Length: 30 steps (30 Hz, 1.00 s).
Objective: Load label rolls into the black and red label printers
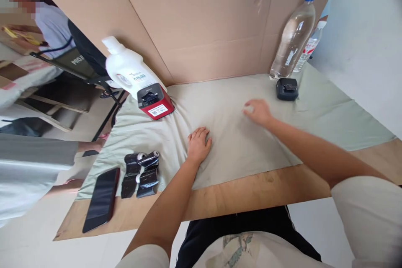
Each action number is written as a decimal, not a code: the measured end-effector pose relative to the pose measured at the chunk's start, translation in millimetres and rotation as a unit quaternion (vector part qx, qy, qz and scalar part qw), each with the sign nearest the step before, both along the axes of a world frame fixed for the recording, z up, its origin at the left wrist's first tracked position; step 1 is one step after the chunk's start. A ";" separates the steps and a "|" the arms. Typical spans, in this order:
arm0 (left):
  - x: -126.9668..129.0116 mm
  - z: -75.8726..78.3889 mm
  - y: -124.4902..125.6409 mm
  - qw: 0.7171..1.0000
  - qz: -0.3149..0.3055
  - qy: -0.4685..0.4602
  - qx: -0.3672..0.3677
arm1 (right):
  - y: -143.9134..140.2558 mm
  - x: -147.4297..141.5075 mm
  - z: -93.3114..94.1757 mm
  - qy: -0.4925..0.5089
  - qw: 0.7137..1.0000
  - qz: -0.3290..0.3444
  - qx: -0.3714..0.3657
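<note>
My left hand [199,145] lies flat on the pale cloth [220,96], fingers spread and holding nothing. My right hand [259,112] hovers over the cloth, slightly blurred, its fingers loosely bent and apart with nothing seen between them. Beyond it to the right is a small black case-like device [287,89]. To the upper left of my left hand stands a red box-shaped device [157,101] with a black top and a white label. Several dark, glossy strips with pale rolled ends [141,174] lie left of my left forearm.
A white jug [135,71] leans behind the red device. A large clear bottle [295,37] and a smaller bottle [309,48] stand at back right. A cardboard panel [213,29] borders the back. A phone [101,201] lies front left. Other people are at left.
</note>
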<state>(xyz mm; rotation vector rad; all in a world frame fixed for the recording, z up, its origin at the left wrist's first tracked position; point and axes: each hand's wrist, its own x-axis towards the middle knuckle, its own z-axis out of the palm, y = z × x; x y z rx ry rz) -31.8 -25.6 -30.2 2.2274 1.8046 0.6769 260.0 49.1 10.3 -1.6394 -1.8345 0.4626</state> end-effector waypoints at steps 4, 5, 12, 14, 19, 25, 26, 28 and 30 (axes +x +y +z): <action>0.8 5.1 1.0 1.000 0.010 0.006 -0.026 | 71.0 83.3 20.7 -0.093 0.960 -0.260 0.043; 1.2 6.7 1.0 0.999 0.011 0.009 -0.033 | 78.5 97.6 21.4 -0.099 0.947 -0.306 0.006; 2.4 9.8 2.7 0.999 0.014 -0.001 -0.038 | 70.4 123.1 6.3 -0.095 0.925 -0.349 -0.116; 2.3 9.9 2.9 0.999 0.014 -0.007 -0.038 | 64.9 115.9 5.2 -0.077 0.931 -0.346 -0.091; 2.1 9.8 3.0 0.999 0.012 -0.019 -0.041 | 37.2 70.5 4.2 -0.026 0.974 -0.220 -0.052; 0.6 7.7 3.0 0.999 0.000 -0.028 -0.029 | -41.6 -28.4 -2.7 -0.045 0.999 -0.010 -0.012; 0.0 7.9 1.9 0.999 -0.006 -0.030 -0.024 | -57.3 -44.4 -3.1 -0.061 0.998 -0.002 -0.016; -1.5 9.0 -1.6 0.999 -0.038 -0.034 -0.007 | -87.4 -71.6 -3.7 -0.084 0.996 0.003 -0.025; -3.0 10.5 -6.1 0.995 -0.094 -0.037 0.014 | -112.0 -90.0 -4.6 -0.095 0.995 0.015 -0.030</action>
